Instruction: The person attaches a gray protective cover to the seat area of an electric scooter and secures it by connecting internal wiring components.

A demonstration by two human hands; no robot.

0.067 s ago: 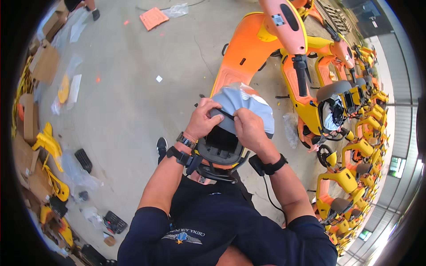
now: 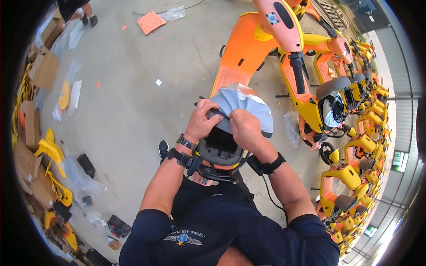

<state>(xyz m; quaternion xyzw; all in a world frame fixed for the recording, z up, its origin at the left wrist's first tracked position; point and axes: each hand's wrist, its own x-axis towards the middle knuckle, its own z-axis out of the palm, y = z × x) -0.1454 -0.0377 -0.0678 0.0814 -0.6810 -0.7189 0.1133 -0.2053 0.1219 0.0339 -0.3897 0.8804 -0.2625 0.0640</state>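
A grey-blue seat cover [image 2: 242, 99] lies over the tipped-up seat of an orange and yellow electric scooter [image 2: 239, 53] in front of me. At the cover's near dark edge, my left hand [image 2: 204, 120] is closed, thumb and fingers pinching that edge. Close beside it, my right hand [image 2: 246, 128] also grips the edge with curled fingers. Below my hands gapes the black storage compartment [image 2: 222, 141], in front of a black rear rack [image 2: 217, 172]. The underside of the seat is mostly hidden.
More yellow and orange scooters [image 2: 306, 97] stand in rows on the right. Along the left lie cardboard boxes [image 2: 44, 71], yellow body panels [image 2: 51, 148] and plastic wrap. An orange panel [image 2: 151, 22] rests on the floor ahead; a person's legs [image 2: 82, 11] show far left.
My right hand has shifted slightly left along the edge, closer to my left hand. The person at the far left has come further into view.
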